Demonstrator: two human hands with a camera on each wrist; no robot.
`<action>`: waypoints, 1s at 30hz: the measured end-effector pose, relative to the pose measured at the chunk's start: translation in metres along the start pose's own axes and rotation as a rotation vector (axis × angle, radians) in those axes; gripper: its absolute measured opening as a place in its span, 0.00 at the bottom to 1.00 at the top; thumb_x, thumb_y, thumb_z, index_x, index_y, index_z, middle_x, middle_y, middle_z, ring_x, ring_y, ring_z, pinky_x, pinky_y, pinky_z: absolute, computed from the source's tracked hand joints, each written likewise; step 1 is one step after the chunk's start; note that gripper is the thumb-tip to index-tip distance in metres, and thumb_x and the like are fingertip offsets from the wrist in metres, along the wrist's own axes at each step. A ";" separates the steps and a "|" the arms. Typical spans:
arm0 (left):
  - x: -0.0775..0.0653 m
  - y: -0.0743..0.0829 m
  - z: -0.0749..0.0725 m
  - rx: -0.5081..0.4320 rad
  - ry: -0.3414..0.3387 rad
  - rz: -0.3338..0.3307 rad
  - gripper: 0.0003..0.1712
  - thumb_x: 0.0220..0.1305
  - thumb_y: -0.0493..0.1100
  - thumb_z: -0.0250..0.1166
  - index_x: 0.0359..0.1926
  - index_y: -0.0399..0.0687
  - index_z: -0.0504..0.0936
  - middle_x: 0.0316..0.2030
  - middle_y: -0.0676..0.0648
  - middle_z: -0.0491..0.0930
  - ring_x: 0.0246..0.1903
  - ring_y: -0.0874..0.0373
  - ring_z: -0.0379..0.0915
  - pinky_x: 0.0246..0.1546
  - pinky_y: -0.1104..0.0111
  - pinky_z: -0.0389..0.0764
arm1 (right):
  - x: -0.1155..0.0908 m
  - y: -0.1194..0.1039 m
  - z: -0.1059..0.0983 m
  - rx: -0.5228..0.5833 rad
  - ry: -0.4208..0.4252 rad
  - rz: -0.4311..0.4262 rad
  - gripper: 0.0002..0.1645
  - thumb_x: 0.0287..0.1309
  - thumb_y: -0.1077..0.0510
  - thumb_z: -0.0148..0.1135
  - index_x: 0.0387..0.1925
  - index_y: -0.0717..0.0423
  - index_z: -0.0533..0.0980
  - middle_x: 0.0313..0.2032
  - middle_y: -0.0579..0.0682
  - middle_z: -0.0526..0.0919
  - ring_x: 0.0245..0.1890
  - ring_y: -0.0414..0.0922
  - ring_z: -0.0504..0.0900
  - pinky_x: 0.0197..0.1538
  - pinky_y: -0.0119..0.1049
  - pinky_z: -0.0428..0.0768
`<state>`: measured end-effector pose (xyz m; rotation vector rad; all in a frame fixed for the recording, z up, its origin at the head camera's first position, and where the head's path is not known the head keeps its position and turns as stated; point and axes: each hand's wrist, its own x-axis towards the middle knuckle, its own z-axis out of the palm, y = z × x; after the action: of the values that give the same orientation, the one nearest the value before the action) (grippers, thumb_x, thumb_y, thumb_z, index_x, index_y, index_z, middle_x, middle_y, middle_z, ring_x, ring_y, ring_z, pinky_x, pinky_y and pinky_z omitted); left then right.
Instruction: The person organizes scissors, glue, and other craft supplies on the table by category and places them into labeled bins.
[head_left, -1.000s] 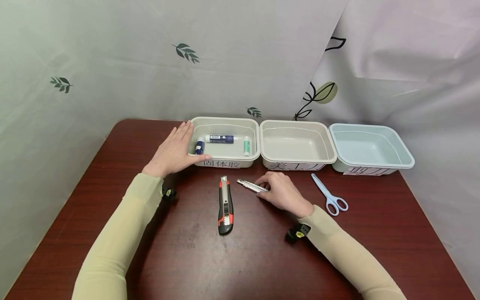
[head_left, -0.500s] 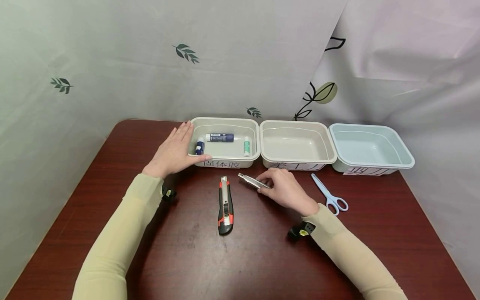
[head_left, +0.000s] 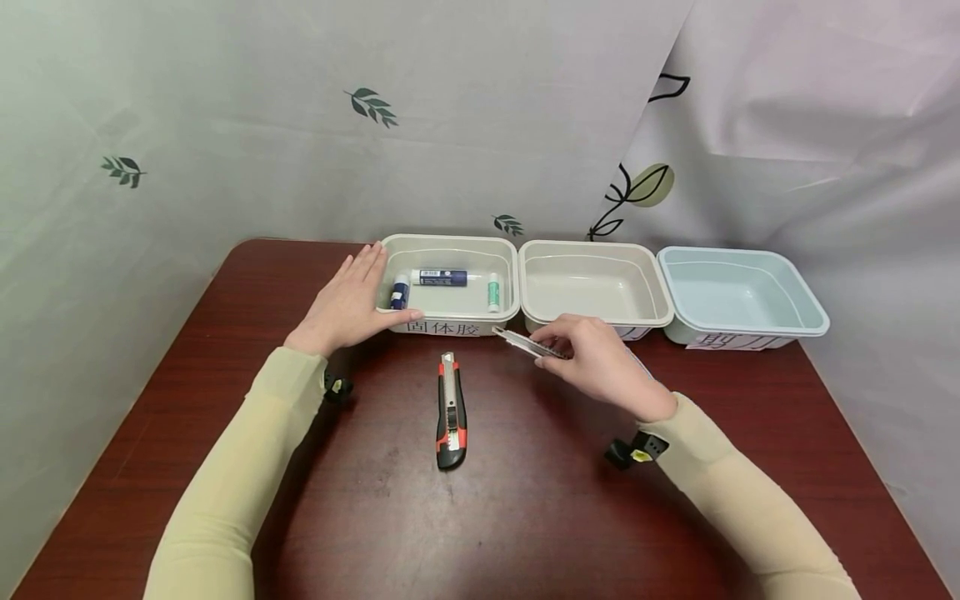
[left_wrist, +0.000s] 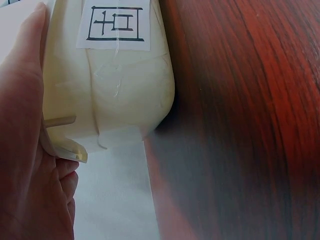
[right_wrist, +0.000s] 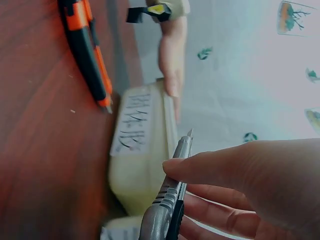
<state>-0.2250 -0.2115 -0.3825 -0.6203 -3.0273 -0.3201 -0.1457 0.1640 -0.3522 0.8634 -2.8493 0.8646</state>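
My right hand (head_left: 600,362) pinches a silver utility knife (head_left: 522,342) between thumb and fingers, held above the table in front of the bins. In the right wrist view a short blade tip sticks out of this knife (right_wrist: 162,210). My left hand (head_left: 337,304) rests on the left corner of a cream bin (head_left: 498,327), fingers straight along its side rim and thumb over the front rim. Glue sticks (head_left: 442,277) lie inside that bin, two dark blue and one green. A black and orange utility knife (head_left: 451,408) lies on the table between my hands.
A second cream bin (head_left: 592,292) and a light blue bin (head_left: 742,293) continue the row to the right, with paper labels in front. Behind my right hand, only a sliver of the blue scissors (head_left: 637,360) shows. A patterned curtain (head_left: 450,125) hangs behind the table.
My right hand has lifted the silver utility knife off the table and moved it right and toward the bins, now covering most of the scissors. My left hand stays put.
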 end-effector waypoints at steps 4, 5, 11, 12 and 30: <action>0.000 0.000 0.000 -0.001 -0.005 -0.003 0.70 0.60 0.81 0.56 0.79 0.30 0.44 0.79 0.34 0.41 0.78 0.46 0.33 0.76 0.53 0.38 | 0.002 0.002 -0.014 0.030 0.026 0.015 0.14 0.54 0.62 0.76 0.45 0.53 0.88 0.36 0.43 0.86 0.34 0.40 0.84 0.41 0.42 0.84; 0.000 0.000 0.000 -0.001 -0.005 -0.004 0.70 0.60 0.81 0.56 0.79 0.30 0.44 0.79 0.34 0.41 0.78 0.46 0.33 0.76 0.53 0.38 | 0.002 0.003 -0.017 0.037 0.035 0.021 0.14 0.55 0.62 0.76 0.45 0.54 0.88 0.37 0.44 0.86 0.35 0.41 0.84 0.41 0.42 0.85; 0.000 0.001 -0.001 -0.001 -0.006 -0.004 0.70 0.60 0.81 0.56 0.79 0.30 0.44 0.79 0.34 0.41 0.78 0.46 0.33 0.76 0.53 0.38 | 0.007 0.014 -0.037 0.112 0.091 0.058 0.15 0.56 0.66 0.74 0.47 0.59 0.86 0.40 0.51 0.87 0.38 0.47 0.87 0.43 0.45 0.87; 0.000 0.001 -0.001 -0.002 -0.007 -0.005 0.70 0.60 0.81 0.56 0.79 0.31 0.43 0.79 0.34 0.41 0.78 0.46 0.33 0.76 0.53 0.37 | 0.008 0.016 -0.041 0.124 0.101 0.065 0.15 0.57 0.66 0.74 0.48 0.60 0.86 0.40 0.51 0.87 0.38 0.47 0.87 0.43 0.45 0.87; -0.001 -0.001 0.000 -0.008 -0.011 -0.011 0.70 0.60 0.81 0.55 0.79 0.31 0.43 0.79 0.35 0.39 0.79 0.46 0.32 0.76 0.56 0.34 | 0.044 0.071 -0.060 0.093 0.114 0.104 0.17 0.57 0.66 0.74 0.49 0.61 0.86 0.44 0.56 0.87 0.36 0.50 0.88 0.32 0.30 0.84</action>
<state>-0.2247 -0.2123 -0.3826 -0.6077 -3.0428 -0.3300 -0.2274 0.2223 -0.3285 0.6553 -2.7958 1.0294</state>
